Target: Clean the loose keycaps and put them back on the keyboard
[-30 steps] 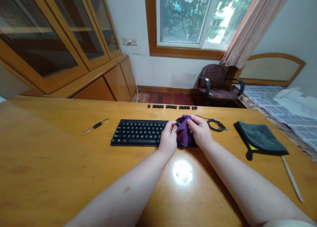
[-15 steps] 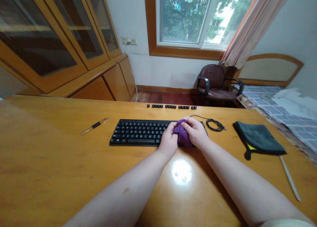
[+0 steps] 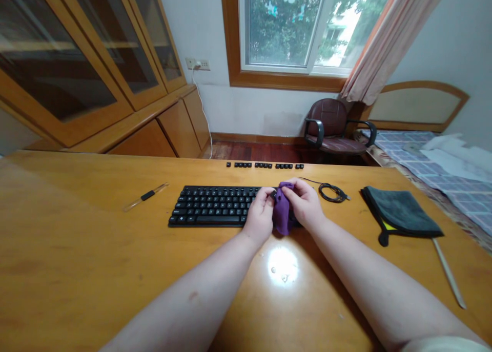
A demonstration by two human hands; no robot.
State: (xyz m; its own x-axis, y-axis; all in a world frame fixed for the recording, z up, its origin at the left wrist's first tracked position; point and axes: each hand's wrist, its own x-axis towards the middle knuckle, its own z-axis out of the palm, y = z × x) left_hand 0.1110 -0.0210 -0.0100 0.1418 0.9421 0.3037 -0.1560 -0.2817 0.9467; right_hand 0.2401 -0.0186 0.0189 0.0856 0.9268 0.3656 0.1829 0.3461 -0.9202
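Observation:
My left hand (image 3: 260, 216) is closed, pinching a small black keycap (image 3: 273, 194) between thumb and fingers. Beside it, my right hand (image 3: 305, 203) grips a purple cloth (image 3: 282, 213), which hangs down between the two hands and touches the keycap's side. Both hands are above the right part of a black keyboard (image 3: 215, 206), hiding much of that end. Along the far edge of the desk runs a row of several loose black keycaps (image 3: 263, 165).
The keyboard's coiled cable (image 3: 332, 193) lies to its right. Farther right, a folded grey cloth (image 3: 403, 211) rests over a thin pale stick (image 3: 449, 275). A clear tool with a black grip (image 3: 147, 194) lies left on the wooden desk (image 3: 96, 270). A chair (image 3: 330, 126) stands beyond.
The hands have drawn slightly apart, and a black keycap now shows at the left fingertips. The purple cloth has unfolded and hangs lower from the right hand.

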